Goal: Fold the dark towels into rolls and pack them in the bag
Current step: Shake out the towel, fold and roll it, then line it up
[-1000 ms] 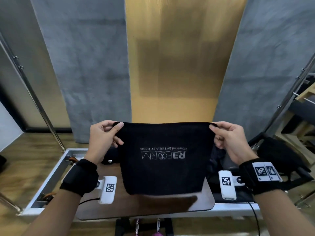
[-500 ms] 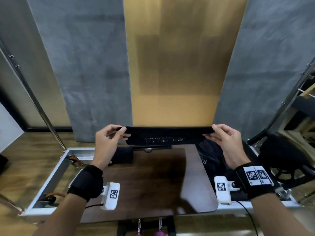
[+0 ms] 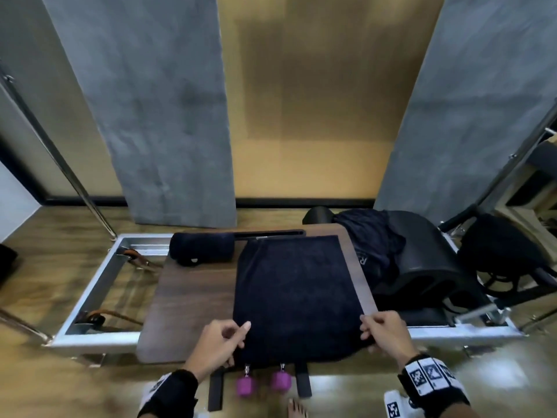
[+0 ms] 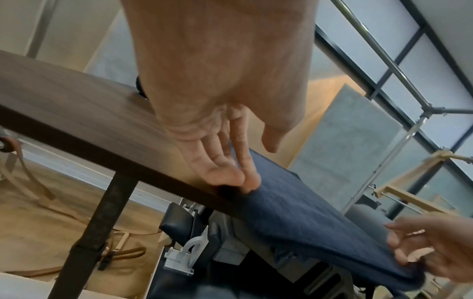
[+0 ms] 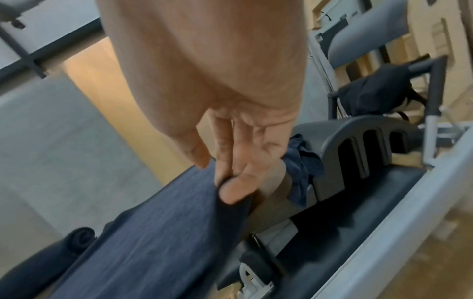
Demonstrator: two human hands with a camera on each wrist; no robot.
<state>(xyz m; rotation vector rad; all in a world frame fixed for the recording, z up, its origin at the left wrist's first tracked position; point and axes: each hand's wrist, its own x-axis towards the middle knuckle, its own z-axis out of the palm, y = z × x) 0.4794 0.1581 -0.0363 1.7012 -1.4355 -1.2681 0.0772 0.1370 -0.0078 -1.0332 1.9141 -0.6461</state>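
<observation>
So that it lies flat for rolling, the left hand (image 3: 215, 342) and right hand (image 3: 384, 334) each pinch a near corner of the dark towel (image 3: 297, 297), stretched taut over the wooden board (image 3: 193, 300).

Near edge of the towel (image 3: 297, 297) hangs past the table (image 3: 193, 297) front; its underside and the print are hidden. Bag (image 3: 497, 254) at far right is dark and shapeless, opening can't be made out. Heap of towels (image 3: 370, 245) is probably several, count unclear. Right wrist view blurred; rolled towel (image 5: 43, 261) cut off by its left edge.
</observation>
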